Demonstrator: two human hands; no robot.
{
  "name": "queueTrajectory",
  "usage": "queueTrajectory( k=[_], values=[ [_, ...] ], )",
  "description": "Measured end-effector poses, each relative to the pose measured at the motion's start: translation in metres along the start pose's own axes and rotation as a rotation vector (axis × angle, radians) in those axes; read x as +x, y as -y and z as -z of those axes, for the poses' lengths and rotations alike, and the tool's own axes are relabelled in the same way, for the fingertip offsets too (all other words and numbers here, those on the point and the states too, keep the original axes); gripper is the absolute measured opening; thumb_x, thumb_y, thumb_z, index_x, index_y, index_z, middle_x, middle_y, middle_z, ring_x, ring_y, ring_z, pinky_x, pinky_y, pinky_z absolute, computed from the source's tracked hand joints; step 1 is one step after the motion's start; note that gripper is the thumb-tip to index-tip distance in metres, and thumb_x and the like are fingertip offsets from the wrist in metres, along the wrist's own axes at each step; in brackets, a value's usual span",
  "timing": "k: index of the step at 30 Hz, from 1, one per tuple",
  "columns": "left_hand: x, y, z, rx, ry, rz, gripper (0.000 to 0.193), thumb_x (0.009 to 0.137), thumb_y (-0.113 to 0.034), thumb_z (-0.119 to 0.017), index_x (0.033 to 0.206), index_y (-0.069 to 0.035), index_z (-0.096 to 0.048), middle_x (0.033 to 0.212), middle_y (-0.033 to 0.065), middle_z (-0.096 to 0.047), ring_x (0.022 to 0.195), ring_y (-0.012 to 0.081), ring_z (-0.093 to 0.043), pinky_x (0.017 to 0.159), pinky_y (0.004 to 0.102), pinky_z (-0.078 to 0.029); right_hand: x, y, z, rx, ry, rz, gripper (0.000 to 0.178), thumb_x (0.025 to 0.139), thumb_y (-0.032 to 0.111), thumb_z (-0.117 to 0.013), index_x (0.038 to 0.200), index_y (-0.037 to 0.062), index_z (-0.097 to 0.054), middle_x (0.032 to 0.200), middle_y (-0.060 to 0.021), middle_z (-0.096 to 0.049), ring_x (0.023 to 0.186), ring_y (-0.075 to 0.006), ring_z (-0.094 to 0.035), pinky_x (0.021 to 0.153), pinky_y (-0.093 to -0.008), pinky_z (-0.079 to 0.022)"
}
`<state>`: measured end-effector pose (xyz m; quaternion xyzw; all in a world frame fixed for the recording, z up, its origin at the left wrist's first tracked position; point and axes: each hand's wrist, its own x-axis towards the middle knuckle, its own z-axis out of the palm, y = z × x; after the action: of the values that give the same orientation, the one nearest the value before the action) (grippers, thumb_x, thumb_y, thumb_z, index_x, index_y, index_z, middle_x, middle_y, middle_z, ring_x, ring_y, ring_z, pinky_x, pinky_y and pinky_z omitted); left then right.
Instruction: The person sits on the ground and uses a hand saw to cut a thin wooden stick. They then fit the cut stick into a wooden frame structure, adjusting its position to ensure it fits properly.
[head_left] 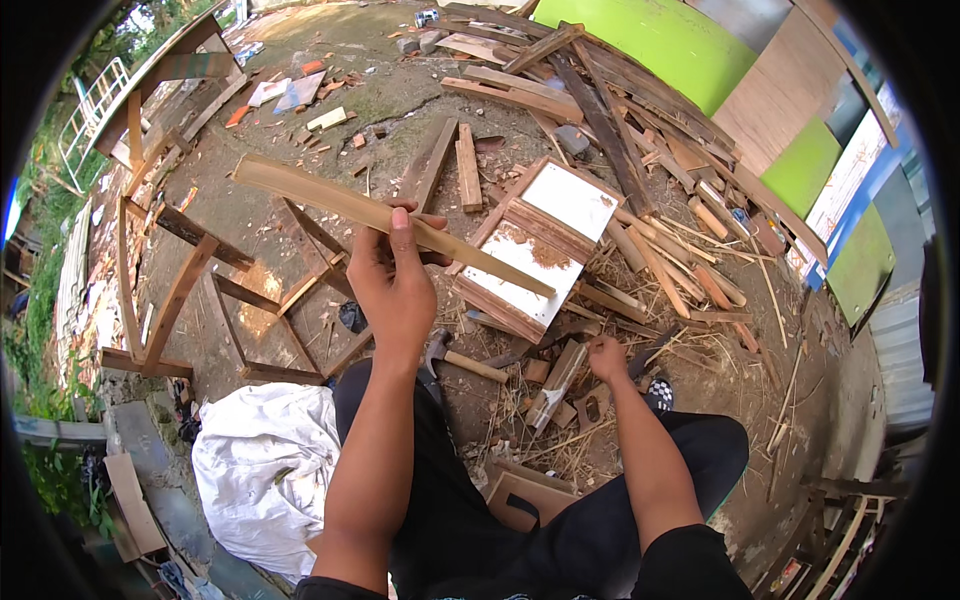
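My left hand (394, 290) is raised in front of me, thumb and fingers closed round a long, flat, pale strip of bamboo (310, 194). The strip slants from the upper left down over a white-topped wooden panel (566, 205). Low on the right, my right hand (608, 358) has its fingers curled together beside a worn wooden block (556, 388); what they grip, if anything, is too small to tell. A dark, blade-like piece (655, 350) lies close to that hand. Between my legs rests a hammer (474, 366) with a wooden handle.
Wooden frames (200, 280) stand at the left, above a white cloth sack (262, 470). Planks (600, 90) pile up at the far right, with round sticks (655, 265) nearer. Green boards (650, 45) lean behind them. Shavings and offcuts litter the ground by my feet.
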<state>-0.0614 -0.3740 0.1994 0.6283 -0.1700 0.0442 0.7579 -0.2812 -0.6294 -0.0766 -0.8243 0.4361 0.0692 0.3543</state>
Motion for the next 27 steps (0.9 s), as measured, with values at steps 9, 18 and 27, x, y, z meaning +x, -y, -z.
queueTrajectory(
  k=[9, 18, 27],
  values=[
    [0.013, 0.018, -0.011, 0.106, -0.008, -0.138, 0.029, 0.111, -0.023, -0.05, 0.122, 0.002, -0.059, 0.088, 0.0112, -0.072, 0.081, 0.0131, -0.068, 0.068, 0.0277, -0.054, 0.061, -0.005, -0.087, -0.51, 0.152, 0.13, 0.071, 0.09, 0.025, -0.071, 0.154, 0.0106, -0.041, 0.159, -0.0167, -0.038, 0.149, -0.0364, -0.035, 0.117, -0.06, -0.034],
    [0.017, 0.012, -0.009, 0.015, -0.016, -0.001, 0.028, 0.11, -0.02, -0.052, 0.125, 0.002, -0.058, 0.09, 0.0117, -0.071, 0.077, 0.0129, -0.068, 0.062, 0.0264, -0.057, 0.095, -0.014, -0.116, -0.797, 0.081, 0.274, 0.052, 0.093, 0.015, -0.062, 0.145, 0.0147, -0.055, 0.154, -0.0106, -0.048, 0.135, -0.0314, -0.055, 0.117, -0.0652, -0.029],
    [0.01, -0.003, 0.013, 0.003, -0.015, -0.014, 0.03, 0.11, -0.021, -0.05, 0.129, 0.002, -0.055, 0.093, 0.0122, -0.07, 0.08, 0.0142, -0.069, 0.064, 0.0268, -0.059, 0.081, -0.046, -0.094, -0.989, 0.165, 0.488, 0.057, 0.094, 0.016, -0.062, 0.15, 0.0136, -0.05, 0.152, -0.0168, -0.049, 0.134, -0.0349, -0.053, 0.118, -0.0604, -0.03]
  ],
)
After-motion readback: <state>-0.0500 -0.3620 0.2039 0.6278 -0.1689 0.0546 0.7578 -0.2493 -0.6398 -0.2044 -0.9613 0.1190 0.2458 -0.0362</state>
